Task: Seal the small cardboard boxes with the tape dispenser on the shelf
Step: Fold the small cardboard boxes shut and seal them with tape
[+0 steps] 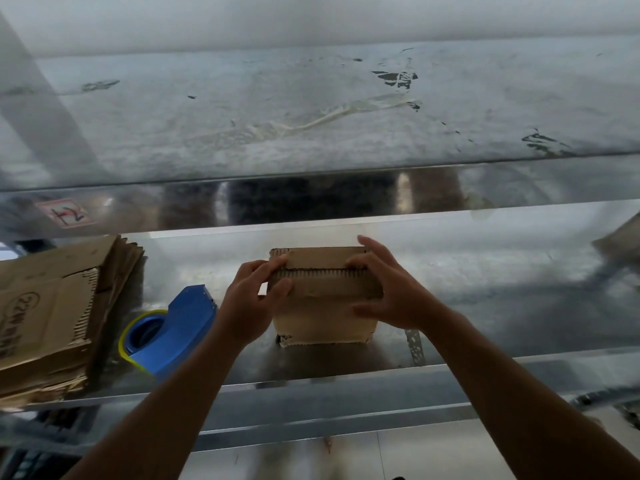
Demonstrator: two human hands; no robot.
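A small brown cardboard box (323,322) stands on the metal shelf (485,306), its two top flaps folded down and meeting along a seam. My left hand (251,301) grips the box's left top edge, thumb on the near flap and fingers over the seam. My right hand (388,285) holds the right side, fingers curled over the top flaps and thumb on the front face. A blue tape dispenser (173,332) with a yellow-edged roll lies on the shelf just left of the box, untouched.
A stack of flattened cardboard boxes (52,317) lies at the shelf's left end. An upper metal shelf (311,116) with tape scraps hangs above. Another brown cardboard piece (620,240) shows at the far right.
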